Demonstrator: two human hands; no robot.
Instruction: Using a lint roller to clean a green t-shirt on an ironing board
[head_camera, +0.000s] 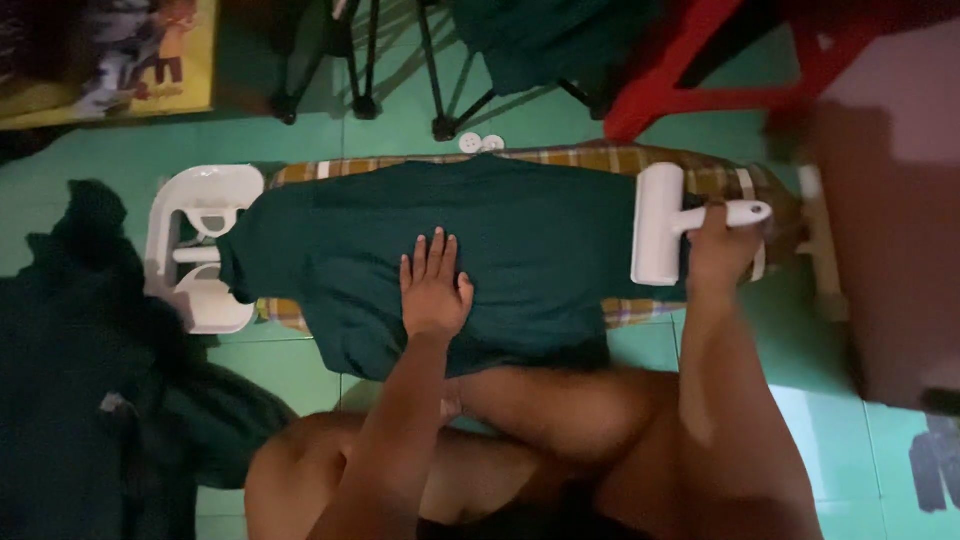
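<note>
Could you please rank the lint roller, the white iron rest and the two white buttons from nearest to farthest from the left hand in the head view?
From the left hand:
1. Two white buttons, above, beyond the board.
2. Lint roller, right.
3. White iron rest, far left.

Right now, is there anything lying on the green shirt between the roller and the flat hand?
Nothing visible. The roller, held by the right hand, sits at the shirt's right end. The left hand lies flat near the middle. Only bare green cloth shows between them.
</note>
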